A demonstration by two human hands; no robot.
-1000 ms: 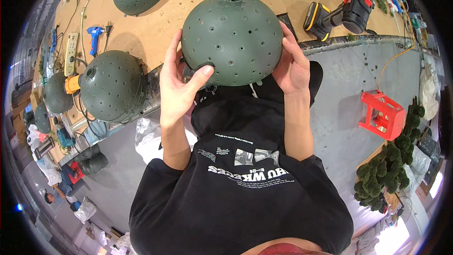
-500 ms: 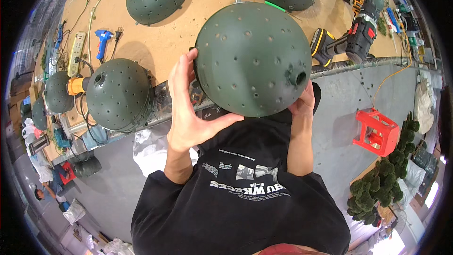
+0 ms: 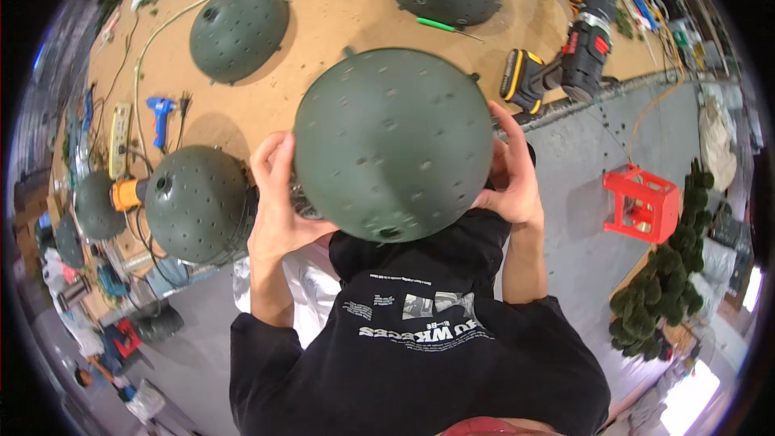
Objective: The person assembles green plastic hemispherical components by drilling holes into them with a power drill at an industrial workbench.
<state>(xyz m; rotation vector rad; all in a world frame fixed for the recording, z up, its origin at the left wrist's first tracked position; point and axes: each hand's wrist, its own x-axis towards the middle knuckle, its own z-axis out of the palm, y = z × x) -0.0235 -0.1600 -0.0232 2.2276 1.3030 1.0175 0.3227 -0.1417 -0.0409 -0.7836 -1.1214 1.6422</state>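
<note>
Between my hands is a dark green plastic dome (image 3: 393,145), dotted with small holes, its larger round opening turned toward my body. My left hand (image 3: 277,202) grips its left rim, fingers up the side and thumb underneath. On the opposite rim my right hand (image 3: 515,182) is closed in the same way, some fingers hidden behind the dome. Just beyond it on the table lies a thin tool with a green handle (image 3: 436,24). To the right of the dome rests a black and yellow cordless drill (image 3: 565,56).
More green domes stand on the table (image 3: 161,40), including one at far left (image 3: 240,34) and a stack (image 3: 196,203) at the near edge. A blue glue gun (image 3: 161,119) lies by a power strip (image 3: 119,141). A red stool (image 3: 642,203) stands on the floor at right.
The dome has turned in my hands, its larger opening moving from the right to the near side. My right hand has shifted up its right rim. The view has shifted slightly.
</note>
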